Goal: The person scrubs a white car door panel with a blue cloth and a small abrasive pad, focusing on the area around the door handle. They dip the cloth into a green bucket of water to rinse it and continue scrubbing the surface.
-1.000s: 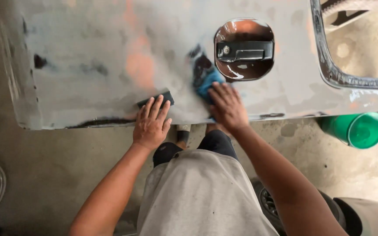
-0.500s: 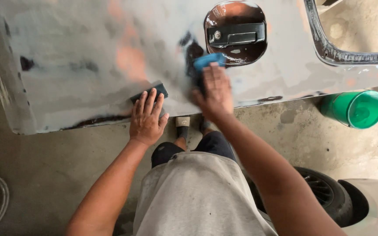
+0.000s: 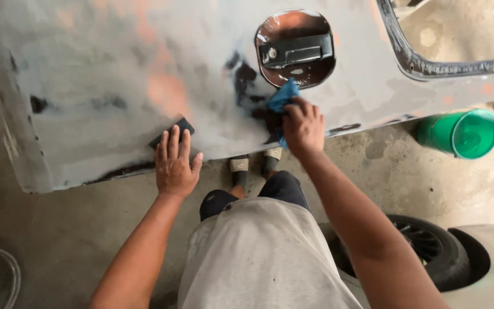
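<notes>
Looking down from the head camera, I see the grey sanded car door (image 3: 115, 68) lying flat and filling the upper frame, its long axis running left to right, with bare orange patches and dark smears on it. Its near edge runs just in front of my feet. Set into the door on the far right side is the handle recess (image 3: 295, 48), with the window opening (image 3: 453, 34) further right.

On the concrete floor (image 3: 58, 229) to the right lies a green bucket (image 3: 461, 133) on its side, well apart from the door edge, and a tyre (image 3: 424, 252) sits low right beside my leg.

My right hand (image 3: 303, 127) is curled and pressed down on a blue cloth (image 3: 281, 100), fingers bunched over it, the cloth poking out beyond the fingertips toward the recess. So the cloth sits just below and left of the recess, touching the dark wet patch, and the right hand is clearly the nearer one to that recess.

My left hand (image 3: 175, 163) lies flat, fingers spread slightly, pressing a small dark sanding block (image 3: 172, 133) near the door's near edge; the block shows just past the fingertips, well apart from the cloth.
</notes>
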